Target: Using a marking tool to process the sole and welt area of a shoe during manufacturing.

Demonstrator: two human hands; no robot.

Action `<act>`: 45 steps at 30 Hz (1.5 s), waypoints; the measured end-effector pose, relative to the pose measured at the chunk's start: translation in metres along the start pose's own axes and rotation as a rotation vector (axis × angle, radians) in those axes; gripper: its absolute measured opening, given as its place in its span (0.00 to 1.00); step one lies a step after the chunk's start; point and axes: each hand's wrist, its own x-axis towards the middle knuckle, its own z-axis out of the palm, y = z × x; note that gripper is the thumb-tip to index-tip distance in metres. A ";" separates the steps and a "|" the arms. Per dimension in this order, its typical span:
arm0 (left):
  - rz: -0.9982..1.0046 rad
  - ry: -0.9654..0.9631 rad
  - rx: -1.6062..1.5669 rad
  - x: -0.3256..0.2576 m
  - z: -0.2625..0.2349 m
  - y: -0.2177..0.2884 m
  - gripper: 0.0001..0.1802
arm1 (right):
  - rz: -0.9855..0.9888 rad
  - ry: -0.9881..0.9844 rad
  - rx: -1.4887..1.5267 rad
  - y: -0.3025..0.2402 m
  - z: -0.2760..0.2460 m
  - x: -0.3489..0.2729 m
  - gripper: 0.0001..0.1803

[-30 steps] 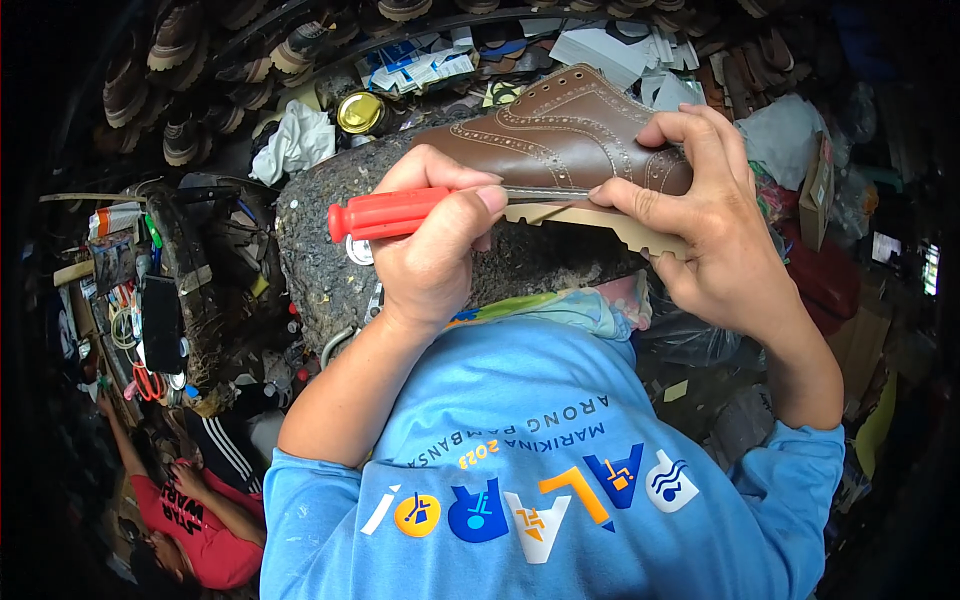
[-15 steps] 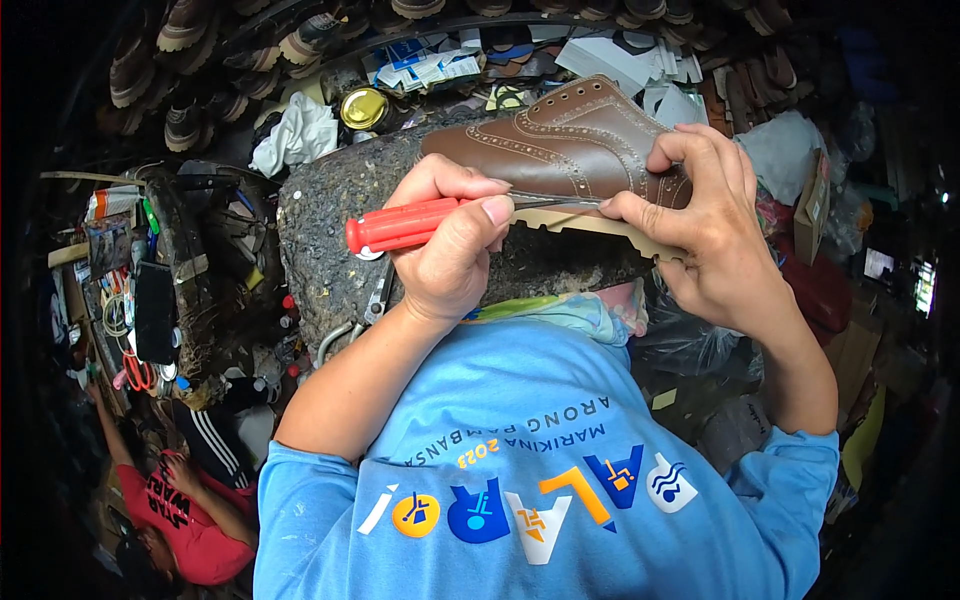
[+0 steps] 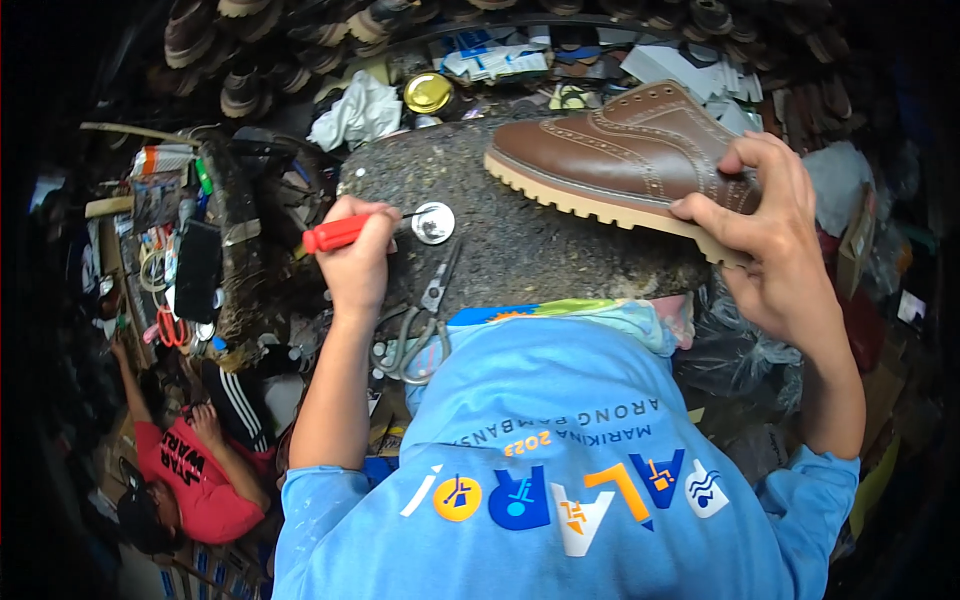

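My left hand (image 3: 358,265) is closed round a fluted red-handled screwdriver-like tool (image 3: 332,234). Its thin dark shaft points right and reaches over a small round dish (image 3: 433,224) with something whitish in it; I cannot tell whether the tip touches. At the right, my right hand (image 3: 768,225) grips the heel end of a brown leather brogue shoe (image 3: 605,160), thumb low on its side. The shoe has a tan lugged sole (image 3: 590,207) and its toe points left. Beneath lies a dark, rough work block (image 3: 580,255). Pliers (image 3: 433,297) rest on its near edge, beside my left forearm.
Behind the block are a gold-coloured tin lid (image 3: 427,93), a crumpled white cloth (image 3: 358,112) and paper scraps. Shoes line the far shelf. Left stands a cluttered tool bench with a black phone (image 3: 197,268). A person in a red shirt (image 3: 200,480) is at lower left.
My left hand has carried the red-handled tool away from the shoe's sole edge, leftward to the small dish. The pliers and the shoe's toe have come into fuller sight; my right hand still holds the heel.
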 end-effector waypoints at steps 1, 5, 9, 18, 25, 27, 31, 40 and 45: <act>-0.006 0.006 0.010 -0.001 -0.002 -0.003 0.03 | 0.012 0.011 -0.003 -0.001 0.000 0.001 0.20; 0.017 0.021 0.062 0.003 -0.006 -0.016 0.04 | 0.007 0.017 -0.004 -0.002 0.001 0.003 0.24; 0.010 0.007 0.071 0.005 -0.006 -0.018 0.03 | 0.024 0.003 -0.024 -0.003 0.001 0.003 0.24; 0.017 -0.022 -0.161 -0.004 0.010 0.011 0.04 | 0.022 -0.027 -0.018 -0.001 0.002 0.001 0.28; -0.109 -0.399 -0.573 -0.028 0.092 0.067 0.07 | 0.029 -0.029 -0.044 -0.005 0.000 0.000 0.29; -0.106 -0.422 -0.571 -0.031 0.105 0.067 0.06 | 0.030 -0.026 -0.039 -0.006 0.000 0.000 0.29; -0.080 -0.432 -0.518 -0.036 0.114 0.067 0.05 | 0.043 -0.031 -0.055 -0.006 0.001 -0.001 0.30; -0.036 -0.418 -0.482 -0.037 0.119 0.067 0.05 | 0.041 -0.036 -0.048 -0.004 0.002 -0.003 0.31; -0.030 -0.405 -0.455 -0.038 0.120 0.069 0.05 | 0.041 -0.015 -0.024 -0.004 0.003 -0.004 0.30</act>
